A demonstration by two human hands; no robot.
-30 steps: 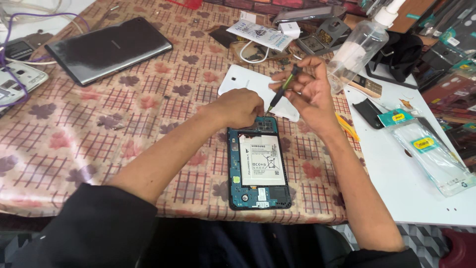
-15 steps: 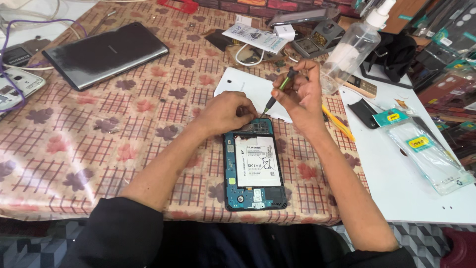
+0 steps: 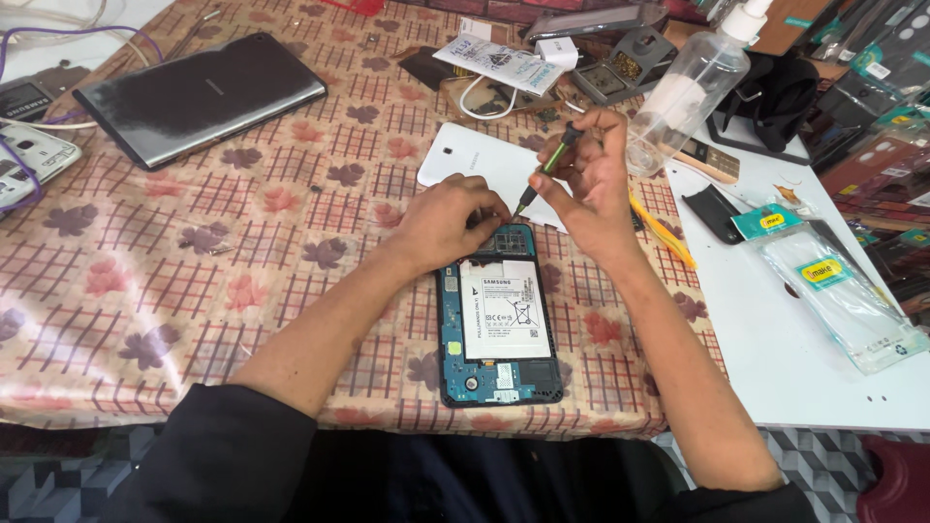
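Now | right hand (image 3: pixel 588 179) grip clamped on screwdriver (image 3: pixel 548 166) | left hand (image 3: pixel 448 221) fingers pressing opened tablet (image 3: pixel 499 329) top edge, just below tip

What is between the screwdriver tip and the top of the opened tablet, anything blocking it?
Nothing visible separates them. The right hand holds the screwdriver with its tip just above the opened tablet. The left hand rests on the tablet's top edge, beside the tip rather than under it.
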